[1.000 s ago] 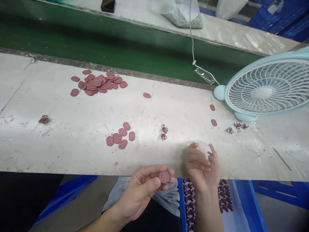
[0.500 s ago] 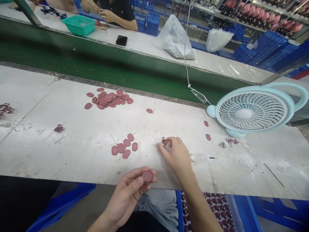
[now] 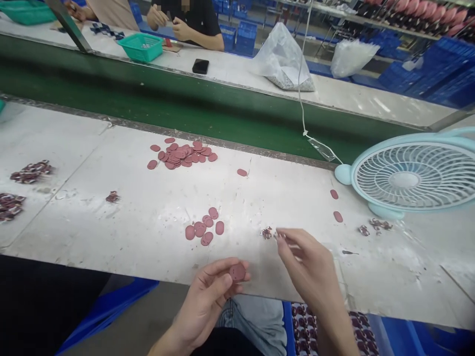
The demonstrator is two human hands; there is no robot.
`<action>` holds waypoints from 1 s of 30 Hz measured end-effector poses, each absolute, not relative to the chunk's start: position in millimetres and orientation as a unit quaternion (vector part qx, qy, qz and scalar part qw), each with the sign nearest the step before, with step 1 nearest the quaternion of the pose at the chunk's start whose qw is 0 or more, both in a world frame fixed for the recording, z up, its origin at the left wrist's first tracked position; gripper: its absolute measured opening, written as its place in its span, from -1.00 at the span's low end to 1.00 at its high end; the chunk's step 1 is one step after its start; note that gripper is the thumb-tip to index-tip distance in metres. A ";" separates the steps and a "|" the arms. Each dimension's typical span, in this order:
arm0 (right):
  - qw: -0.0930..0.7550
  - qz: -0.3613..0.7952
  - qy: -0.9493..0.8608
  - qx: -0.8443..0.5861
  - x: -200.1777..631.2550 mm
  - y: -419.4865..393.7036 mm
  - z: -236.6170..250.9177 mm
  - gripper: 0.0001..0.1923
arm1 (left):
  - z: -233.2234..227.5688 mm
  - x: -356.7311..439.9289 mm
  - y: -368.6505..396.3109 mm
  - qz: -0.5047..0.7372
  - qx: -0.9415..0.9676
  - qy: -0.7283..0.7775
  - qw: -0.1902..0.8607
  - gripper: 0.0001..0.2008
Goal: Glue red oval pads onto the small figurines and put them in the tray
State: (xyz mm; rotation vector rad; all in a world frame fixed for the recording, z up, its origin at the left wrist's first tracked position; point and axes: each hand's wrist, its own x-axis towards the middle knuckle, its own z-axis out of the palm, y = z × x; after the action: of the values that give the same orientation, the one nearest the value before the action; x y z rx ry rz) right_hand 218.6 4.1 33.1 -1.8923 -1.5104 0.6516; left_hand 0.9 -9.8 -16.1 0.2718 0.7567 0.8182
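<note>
Two hands are seen at the near edge of the white table (image 3: 111,232). A pink oval disc (image 3: 237,272), flat, matte and pierced with small holes, is pinched between thumb and fingertips of the left hand (image 3: 208,301), as it was half a second ago. The right hand (image 3: 308,269) has been lifted off the table since then and drawn back toward 5 o'clock; its fingertips are closed on a small glinting patterned piece (image 3: 279,235), apparently taken from the scrap (image 3: 266,232) lying just beside it at 9 o'clock. A pickup is therefore judged complete.

Farther out at 11 o'clock, a loose cluster of discs (image 3: 204,226) is noted, then a larger heap (image 3: 183,154) near the green belt (image 3: 148,106). A pale blue plastic fan (image 3: 408,178) with a ribbed grille stands at 2 o'clock. Across the belt, a green basket (image 3: 141,47) and a co-worker's hands (image 3: 174,24) are recorded.
</note>
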 end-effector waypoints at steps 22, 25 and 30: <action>0.411 0.474 -0.459 -0.629 188.5 -52.9 50.8 -0.79 | -14.6 17.7 -20.3 0.367 0.294 0.328 0.819 -0.95; 0.417 0.481 -0.441 -0.632 187.2 -54.0 49.1 -0.81 | -14.6 19.8 -21.3 0.373 0.301 0.343 0.808 -0.94; 0.461 0.510 -0.375 -0.622 182.4 -56.3 46.4 -0.85 | -11.3 22.6 -22.2 0.389 0.320 0.390 0.771 -0.95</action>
State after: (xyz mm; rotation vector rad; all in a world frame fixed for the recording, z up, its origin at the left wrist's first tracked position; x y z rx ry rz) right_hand 182.4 -56.3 46.4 -1.5299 -0.9234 1.2560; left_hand 22.6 -22.2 -11.3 0.6940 0.8453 0.8440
